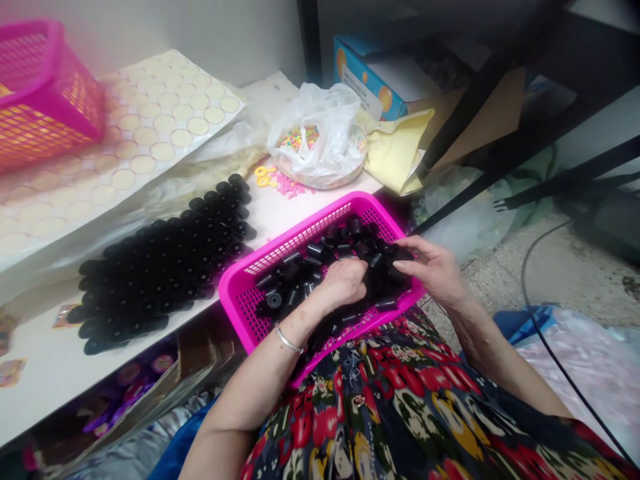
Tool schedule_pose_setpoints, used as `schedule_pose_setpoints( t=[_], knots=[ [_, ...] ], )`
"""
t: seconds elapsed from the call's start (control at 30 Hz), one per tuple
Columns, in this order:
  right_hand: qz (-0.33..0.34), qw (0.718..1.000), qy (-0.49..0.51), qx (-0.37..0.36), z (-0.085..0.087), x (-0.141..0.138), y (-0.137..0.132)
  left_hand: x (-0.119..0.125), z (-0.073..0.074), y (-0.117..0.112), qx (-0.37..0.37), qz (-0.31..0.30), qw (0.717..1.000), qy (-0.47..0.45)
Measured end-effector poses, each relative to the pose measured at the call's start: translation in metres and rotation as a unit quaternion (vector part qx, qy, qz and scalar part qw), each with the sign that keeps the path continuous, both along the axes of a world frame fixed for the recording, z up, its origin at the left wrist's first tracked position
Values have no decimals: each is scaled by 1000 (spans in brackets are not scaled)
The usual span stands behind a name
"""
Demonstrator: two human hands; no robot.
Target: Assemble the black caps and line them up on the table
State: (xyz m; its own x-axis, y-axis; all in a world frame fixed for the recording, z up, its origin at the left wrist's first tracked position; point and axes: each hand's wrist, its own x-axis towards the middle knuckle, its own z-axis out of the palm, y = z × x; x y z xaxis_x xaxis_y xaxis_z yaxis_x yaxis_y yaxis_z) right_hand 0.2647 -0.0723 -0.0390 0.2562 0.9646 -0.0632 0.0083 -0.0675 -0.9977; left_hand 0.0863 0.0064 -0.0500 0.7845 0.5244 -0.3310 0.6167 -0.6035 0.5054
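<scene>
A bright pink plastic basket (pixel 231 283) rests against my lap and the table edge, holding many small black plastic cylinders (pixel 316 251). My left hand (pixel 345 283) is down among them, fingers curled in; whatever they grip is hidden. At the basket's right end, my right hand (pixel 436 270) has its thumb and fingers closed around a black cylinder (pixel 403 256). Left of the basket, a block of similar black cylinders (pixel 165 267) stands packed in rows on the white table (pixel 35 393).
Behind the basket lie a clear plastic bag (pixel 320 143) of coloured beads, loose pink pieces (pixel 290 185) and a yellow padded envelope (pixel 393 157). Another pink basket (pixel 55 93) stands on a sheet of round stickers (pixel 170 120). Black metal bars (pixel 480 100) cross at the right.
</scene>
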Motion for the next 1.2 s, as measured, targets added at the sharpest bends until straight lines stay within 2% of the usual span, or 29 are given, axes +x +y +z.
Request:
schedule_pose_setpoints(
  t=[0.1,0.17,0.27,0.37,0.47,0.57,0.7,0.8,0.93,1.1,1.2],
  knots=[
    [-2,1000,5,-1,-2,1,-1,2,0,9,-114,-5,993,8],
    [-4,1000,11,-4,-3,2,-2,1,-1,14,-153,-4,988,4],
    [-6,1000,18,-5,-6,3,-2,1,-2,19,-166,-13,986,7],
    [-7,1000,19,-1,-7,2,-1,6,2,18,-170,-63,982,46],
    [-2,1000,12,11,-7,0,-1,12,4,15,-139,-81,984,80],
    [9,1000,5,24,-8,-1,-2,11,4,13,-92,-36,994,49],
    [-12,998,9,63,-12,-2,-2,-3,4,16,-134,61,988,-37],
    [-44,994,4,96,-14,-7,1,-18,11,19,-210,159,953,-148],
    [-15,992,-32,122,-11,-27,5,-31,20,17,-300,265,865,-304],
    [-45,980,-45,186,-7,-58,15,-34,17,6,-352,322,776,-412],
    [-25,977,-73,198,-2,-62,22,-36,14,0,-366,338,735,-459]
  ],
)
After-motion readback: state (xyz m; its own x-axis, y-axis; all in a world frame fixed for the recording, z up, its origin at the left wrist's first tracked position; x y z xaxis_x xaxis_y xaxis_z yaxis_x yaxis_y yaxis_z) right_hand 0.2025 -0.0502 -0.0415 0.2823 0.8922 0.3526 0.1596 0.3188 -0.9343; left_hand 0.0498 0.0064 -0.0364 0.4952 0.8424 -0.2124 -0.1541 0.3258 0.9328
